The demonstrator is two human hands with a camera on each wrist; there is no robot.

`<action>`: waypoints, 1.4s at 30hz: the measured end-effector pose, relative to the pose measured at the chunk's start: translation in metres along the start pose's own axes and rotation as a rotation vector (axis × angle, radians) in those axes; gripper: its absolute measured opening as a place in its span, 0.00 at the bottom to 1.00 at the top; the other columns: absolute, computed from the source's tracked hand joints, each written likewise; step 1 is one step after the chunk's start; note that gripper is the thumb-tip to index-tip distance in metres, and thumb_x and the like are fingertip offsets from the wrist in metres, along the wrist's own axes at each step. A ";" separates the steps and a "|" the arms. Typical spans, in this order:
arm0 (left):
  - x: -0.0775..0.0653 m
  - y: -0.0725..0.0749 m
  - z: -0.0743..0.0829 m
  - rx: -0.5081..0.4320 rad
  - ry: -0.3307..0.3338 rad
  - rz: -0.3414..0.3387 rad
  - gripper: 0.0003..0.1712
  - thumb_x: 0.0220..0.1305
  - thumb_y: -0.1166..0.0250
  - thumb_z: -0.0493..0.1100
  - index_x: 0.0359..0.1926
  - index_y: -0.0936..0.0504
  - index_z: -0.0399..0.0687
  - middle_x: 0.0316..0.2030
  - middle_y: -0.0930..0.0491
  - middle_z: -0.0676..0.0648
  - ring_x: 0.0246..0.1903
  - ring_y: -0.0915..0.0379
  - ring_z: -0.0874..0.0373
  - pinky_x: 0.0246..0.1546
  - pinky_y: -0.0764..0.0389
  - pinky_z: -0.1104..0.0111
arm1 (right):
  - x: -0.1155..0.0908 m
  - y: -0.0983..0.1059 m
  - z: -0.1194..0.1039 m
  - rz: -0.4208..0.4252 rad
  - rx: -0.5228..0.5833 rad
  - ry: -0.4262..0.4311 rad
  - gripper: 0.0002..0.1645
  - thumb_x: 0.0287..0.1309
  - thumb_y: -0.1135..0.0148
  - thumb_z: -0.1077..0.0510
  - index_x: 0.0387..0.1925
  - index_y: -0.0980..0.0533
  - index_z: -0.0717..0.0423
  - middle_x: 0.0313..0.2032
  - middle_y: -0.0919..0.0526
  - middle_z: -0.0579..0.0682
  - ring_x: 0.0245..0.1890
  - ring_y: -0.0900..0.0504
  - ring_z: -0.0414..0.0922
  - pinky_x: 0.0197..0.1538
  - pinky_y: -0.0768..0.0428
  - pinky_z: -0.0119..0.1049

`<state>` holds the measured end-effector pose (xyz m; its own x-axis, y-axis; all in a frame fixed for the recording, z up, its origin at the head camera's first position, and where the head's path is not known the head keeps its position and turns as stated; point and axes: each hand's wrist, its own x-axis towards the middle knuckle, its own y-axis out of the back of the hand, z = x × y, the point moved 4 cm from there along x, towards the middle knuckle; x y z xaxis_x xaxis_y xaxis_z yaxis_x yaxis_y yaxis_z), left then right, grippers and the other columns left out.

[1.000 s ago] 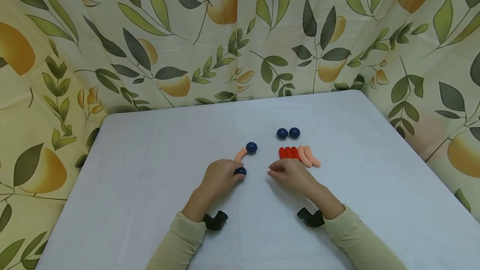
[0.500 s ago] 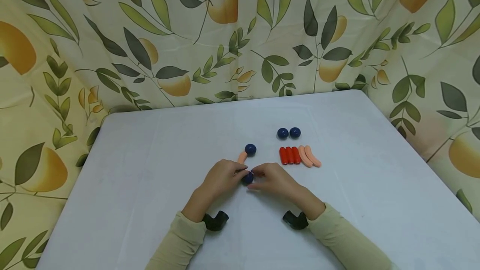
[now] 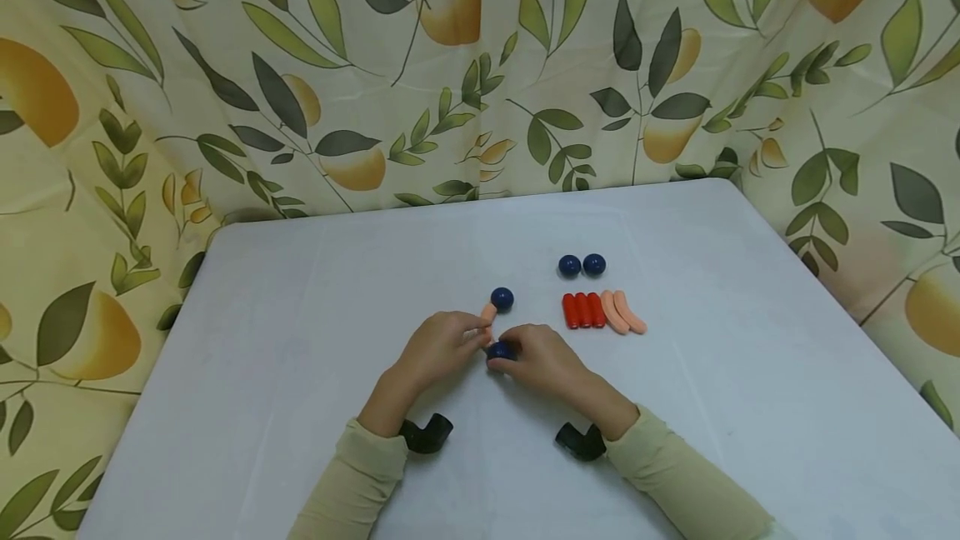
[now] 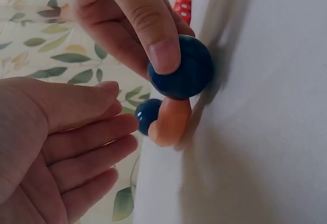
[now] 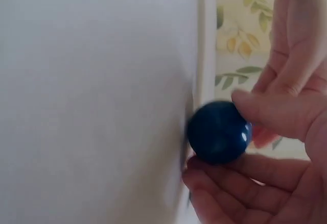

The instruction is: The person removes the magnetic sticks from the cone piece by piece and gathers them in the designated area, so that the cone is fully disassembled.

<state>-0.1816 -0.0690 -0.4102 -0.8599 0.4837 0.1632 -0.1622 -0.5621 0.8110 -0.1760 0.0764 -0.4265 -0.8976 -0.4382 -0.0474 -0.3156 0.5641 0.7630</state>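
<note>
Between thumb and fingers, my right hand (image 3: 546, 359) pinches a dark blue ball (image 5: 218, 132) close over the white table. Directly beyond that ball lies a curved orange sausage-shaped piece (image 4: 172, 122), with a second blue ball (image 3: 502, 299) at its far end. My left hand (image 3: 442, 346) is beside the orange piece, partly covering it in the head view. In the left wrist view its fingers (image 4: 94, 155) are extended and hold nothing, a small gap away from the balls.
Right of the hands, three red sticks (image 3: 583, 311) lie side by side, next to two curved orange pieces (image 3: 623, 312). Behind them sit two more blue balls (image 3: 582, 266). A leaf-and-fruit patterned cloth (image 3: 420, 123) hangs around the white table (image 3: 300, 340).
My right hand has come left from beside the red sticks and taken hold of the near ball. My left hand has let go of that ball, which has shifted slightly right.
</note>
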 end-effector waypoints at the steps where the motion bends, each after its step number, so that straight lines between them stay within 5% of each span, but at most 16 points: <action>1: 0.000 0.000 0.000 0.005 -0.017 0.013 0.12 0.60 0.37 0.42 0.43 0.17 0.41 0.40 0.18 0.47 0.37 0.23 0.58 0.36 0.25 0.66 | 0.000 0.001 0.000 -0.015 0.007 0.001 0.16 0.48 0.30 0.54 0.39 0.19 0.58 0.27 0.21 0.41 0.27 0.27 0.39 0.32 0.25 0.31; 7: -0.001 -0.004 0.001 0.029 -0.072 0.042 0.13 0.59 0.37 0.37 0.45 0.19 0.38 0.38 0.18 0.47 0.42 0.23 0.55 0.41 0.24 0.63 | -0.003 0.010 -0.001 -0.108 0.013 0.050 0.19 0.46 0.29 0.58 0.41 0.20 0.62 0.32 0.19 0.46 0.30 0.26 0.41 0.37 0.24 0.33; 14: 0.000 -0.013 0.001 0.029 -0.093 -0.061 0.14 0.57 0.35 0.39 0.45 0.19 0.41 0.30 0.18 0.52 0.36 0.23 0.58 0.41 0.25 0.65 | -0.006 0.015 -0.002 -0.168 -0.010 0.134 0.21 0.46 0.29 0.62 0.44 0.21 0.66 0.39 0.18 0.52 0.37 0.23 0.43 0.45 0.24 0.39; 20: -0.002 -0.019 0.001 0.084 -0.112 -0.136 0.12 0.58 0.35 0.44 0.42 0.17 0.43 0.34 0.19 0.52 0.35 0.24 0.60 0.39 0.25 0.68 | -0.006 0.016 0.000 -0.186 -0.007 0.137 0.22 0.47 0.30 0.63 0.46 0.22 0.65 0.41 0.18 0.52 0.40 0.22 0.44 0.46 0.24 0.39; 27: -0.003 -0.023 0.006 0.220 -0.239 -0.080 0.10 0.57 0.36 0.46 0.35 0.15 0.45 0.31 0.18 0.53 0.33 0.22 0.60 0.35 0.25 0.71 | -0.007 0.018 0.004 -0.190 -0.011 0.180 0.20 0.46 0.31 0.64 0.44 0.22 0.67 0.40 0.18 0.52 0.39 0.23 0.45 0.46 0.24 0.40; 36: 0.001 -0.026 0.009 0.260 -0.202 -0.106 0.10 0.58 0.37 0.47 0.32 0.14 0.46 0.30 0.17 0.55 0.31 0.23 0.62 0.34 0.25 0.71 | -0.012 0.030 0.009 -0.201 0.001 0.177 0.19 0.49 0.32 0.64 0.45 0.22 0.67 0.42 0.19 0.52 0.41 0.22 0.46 0.47 0.24 0.41; 42: -0.001 -0.025 0.006 0.243 -0.168 -0.094 0.11 0.57 0.37 0.49 0.32 0.15 0.47 0.29 0.18 0.56 0.30 0.23 0.61 0.33 0.25 0.71 | -0.012 0.058 0.026 -0.077 -0.039 0.118 0.21 0.47 0.31 0.61 0.46 0.21 0.64 0.37 0.18 0.50 0.38 0.22 0.47 0.46 0.27 0.42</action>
<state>-0.1739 -0.0518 -0.4276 -0.7513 0.6414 0.1555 -0.0990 -0.3425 0.9343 -0.1915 0.1330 -0.3986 -0.8281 -0.5596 -0.0330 -0.3682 0.4986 0.7848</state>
